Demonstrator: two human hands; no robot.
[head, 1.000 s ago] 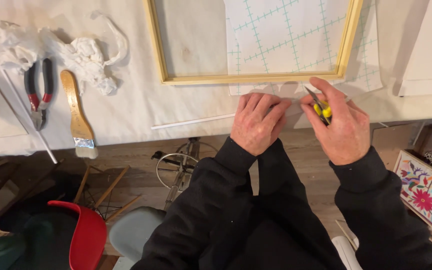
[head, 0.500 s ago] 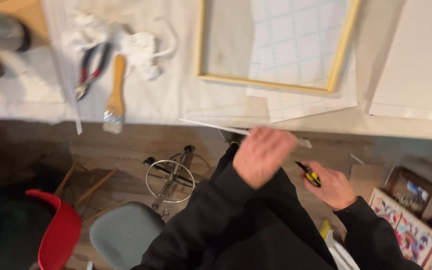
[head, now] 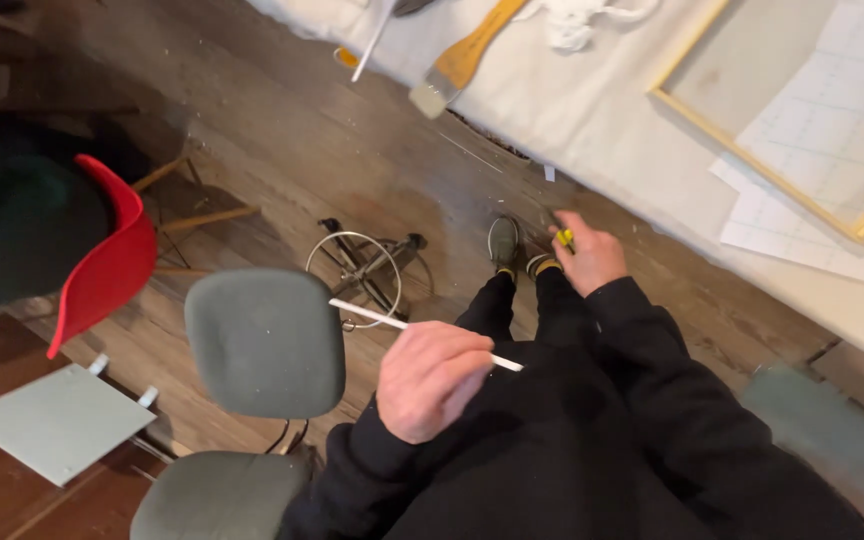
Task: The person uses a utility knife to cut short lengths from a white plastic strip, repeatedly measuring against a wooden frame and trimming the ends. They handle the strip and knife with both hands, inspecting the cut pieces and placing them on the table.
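Two hands show in the head view, both belonging to the person in the black sweatshirt. The left hand [head: 434,380] is curled closed around a thin white strip [head: 392,322], pinching it near one end so that the long part sticks out to the left over the grey padded chair seat [head: 264,340] and a short stub pokes out to the right. The right hand [head: 588,256] hangs lower, down beside the knee and above the wooden floor [head: 282,130], closed around a small yellow-and-black tool [head: 563,237]; its working end is too blurred to tell what kind it is. The two hands are well apart. Between them and the floor lie the person's dark trouser legs and a grey shoe [head: 503,241], with a round wire chair base [head: 362,270] just to the left of the shoe. A red chair [head: 112,260] stands further left, near a pale grey panel [head: 52,420] on the floor. Along the top right runs the tabletop [head: 592,110], covered in a white cloth. On it lie a wide paintbrush [head: 460,60] with a wooden handle, a crumpled white rag [head: 577,20], a wooden frame [head: 752,160] stretched with pale fabric, and a sheet of gridded paper [head: 822,130] partly over and partly under the frame.
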